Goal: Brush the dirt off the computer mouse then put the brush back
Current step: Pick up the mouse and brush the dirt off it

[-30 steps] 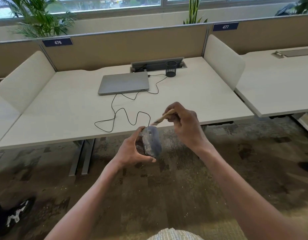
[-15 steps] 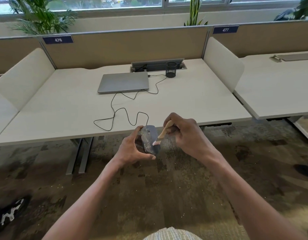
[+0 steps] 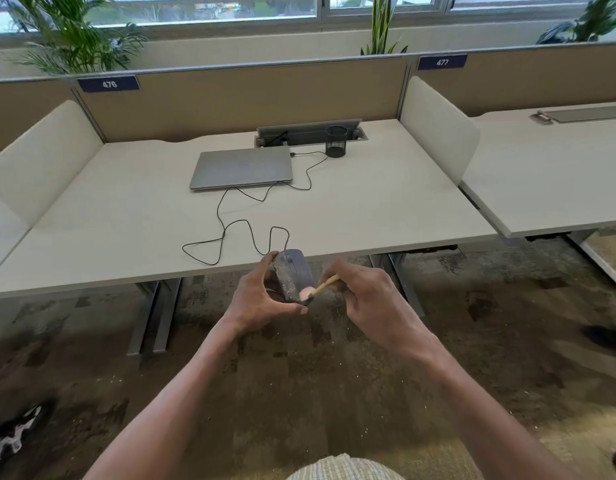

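A dark grey wired computer mouse, dusty along its left side, is held just off the front edge of the desk by my left hand, thumb under it and fingers behind. My right hand grips a small brush with a wooden handle. Its pale pink bristles touch the lower right end of the mouse. The mouse cable loops back across the desk to the laptop.
A closed grey laptop and a black mesh pen cup stand at the back of the white desk. Side dividers flank the desk. Patterned carpet lies below, with shoes at the left and right edges.
The brush has swept down the mouse from its top end to its lower end. My right hand dropped lower and to the right; the left hand kept hold of the mouse.
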Available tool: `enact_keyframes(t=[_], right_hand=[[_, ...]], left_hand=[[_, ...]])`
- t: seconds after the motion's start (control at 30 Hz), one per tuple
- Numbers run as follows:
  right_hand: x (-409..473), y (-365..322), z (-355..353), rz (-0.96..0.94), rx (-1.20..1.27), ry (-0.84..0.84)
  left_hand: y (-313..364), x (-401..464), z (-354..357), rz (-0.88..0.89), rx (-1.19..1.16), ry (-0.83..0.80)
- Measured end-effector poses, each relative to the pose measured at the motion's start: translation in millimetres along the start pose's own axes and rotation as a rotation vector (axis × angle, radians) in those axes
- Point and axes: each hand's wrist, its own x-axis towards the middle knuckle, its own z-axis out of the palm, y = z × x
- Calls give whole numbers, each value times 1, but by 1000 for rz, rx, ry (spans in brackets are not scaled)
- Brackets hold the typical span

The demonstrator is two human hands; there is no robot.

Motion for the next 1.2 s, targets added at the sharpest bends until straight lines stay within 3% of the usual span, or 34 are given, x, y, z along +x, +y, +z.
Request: enact_keyframes(t=[0.17,0.43,0.67,1.03,1.2], right_hand=[[-7,5,-2,42,28,-21],[1,4,-2,32,62,145],[-11,13,0,60,96,57],[-2,20,-2,103,149,205],[1,21,3,108,131,167]], left_hand=[[1,2,-5,-9,-12,17],[1,6,-5,-2,1,21],[-4,6,-9,15,-22,31],[-2,-2,0,19,-3,-82],[-5,-7,3,21,7,-102]])
